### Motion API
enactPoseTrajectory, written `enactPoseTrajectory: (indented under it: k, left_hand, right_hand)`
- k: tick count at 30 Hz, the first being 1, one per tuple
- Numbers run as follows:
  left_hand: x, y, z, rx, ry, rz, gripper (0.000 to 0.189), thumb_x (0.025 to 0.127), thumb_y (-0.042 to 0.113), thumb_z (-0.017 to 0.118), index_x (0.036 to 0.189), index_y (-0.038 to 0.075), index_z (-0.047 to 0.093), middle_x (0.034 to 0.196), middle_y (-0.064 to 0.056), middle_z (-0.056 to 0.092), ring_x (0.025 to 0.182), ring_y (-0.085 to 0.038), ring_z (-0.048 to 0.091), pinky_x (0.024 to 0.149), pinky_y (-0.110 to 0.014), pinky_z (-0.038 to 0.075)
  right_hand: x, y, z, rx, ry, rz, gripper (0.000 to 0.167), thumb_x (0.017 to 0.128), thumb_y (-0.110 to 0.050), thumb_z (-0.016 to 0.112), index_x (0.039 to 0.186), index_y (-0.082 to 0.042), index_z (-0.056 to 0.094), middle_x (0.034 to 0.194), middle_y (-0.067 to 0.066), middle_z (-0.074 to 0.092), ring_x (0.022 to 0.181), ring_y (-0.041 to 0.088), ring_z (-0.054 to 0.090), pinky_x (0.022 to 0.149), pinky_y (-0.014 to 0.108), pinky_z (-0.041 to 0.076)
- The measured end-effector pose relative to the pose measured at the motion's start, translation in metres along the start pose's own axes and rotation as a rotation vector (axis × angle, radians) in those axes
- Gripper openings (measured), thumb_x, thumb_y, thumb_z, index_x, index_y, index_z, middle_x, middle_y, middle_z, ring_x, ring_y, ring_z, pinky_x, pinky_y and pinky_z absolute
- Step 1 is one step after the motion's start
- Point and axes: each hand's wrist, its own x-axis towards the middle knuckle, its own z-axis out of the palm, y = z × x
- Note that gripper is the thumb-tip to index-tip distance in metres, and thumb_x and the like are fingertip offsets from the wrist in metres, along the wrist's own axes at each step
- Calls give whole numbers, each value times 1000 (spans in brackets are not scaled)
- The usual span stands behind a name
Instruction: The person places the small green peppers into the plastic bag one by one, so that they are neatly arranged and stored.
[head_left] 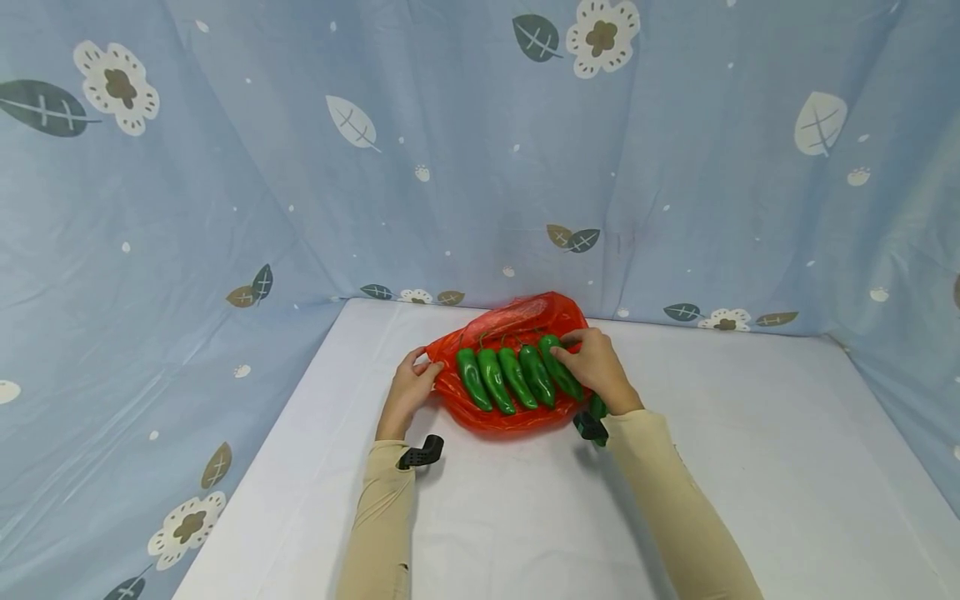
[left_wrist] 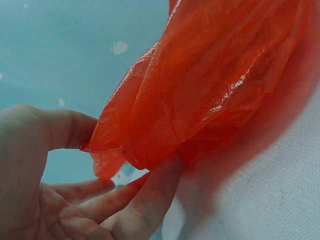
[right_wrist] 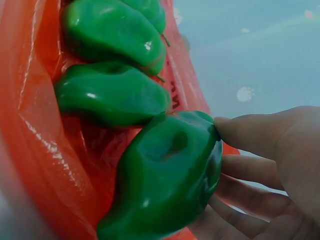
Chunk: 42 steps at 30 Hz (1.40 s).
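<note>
A red plastic bag lies spread on the white table with several glossy green peppers in a slanted row on it. At the bag's left edge my left hand holds the thin plastic between thumb and fingers. My right hand grips the rightmost pepper near its stem end, thumb on one side and fingers on the other. That pepper rests over the bag's right part, close beside its neighbour. Under my right wrist another green pepper is partly hidden.
The white table reaches back to a blue curtain with leaf and flower prints. Curtain also stands along the left and right sides. Black wrist cameras sit on both sleeves.
</note>
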Motion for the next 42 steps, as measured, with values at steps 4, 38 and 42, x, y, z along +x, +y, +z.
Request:
enactPoseTrajectory:
  k: [4, 38, 42]
  left_hand:
    - [-1, 1, 0, 8, 1, 5, 67, 103, 32, 57, 161, 13, 32, 156, -22, 50, 133, -34, 60, 110, -48, 52]
    - [-2, 1, -1, -5, 4, 10, 65, 103, 30, 57, 160, 11, 34, 154, -23, 52, 134, -35, 60, 112, -48, 50]
    - [-1, 0, -1, -8, 1, 10, 64, 103, 30, 56, 160, 12, 35, 154, -22, 53, 133, -34, 61, 111, -48, 51]
  right_hand:
    - [2, 3, 2, 2, 7, 3, 38, 99, -20, 68, 122, 10, 70, 125, 28, 71, 109, 38, 69, 97, 54, 57]
    - [9, 4, 22, 9, -32, 97, 37, 99, -19, 67, 124, 9, 70, 125, 26, 72, 111, 38, 69, 99, 52, 57]
    - [10, 3, 23, 9, -30, 80, 35, 99, -18, 67, 122, 9, 70, 124, 26, 72, 110, 38, 69, 99, 52, 57]
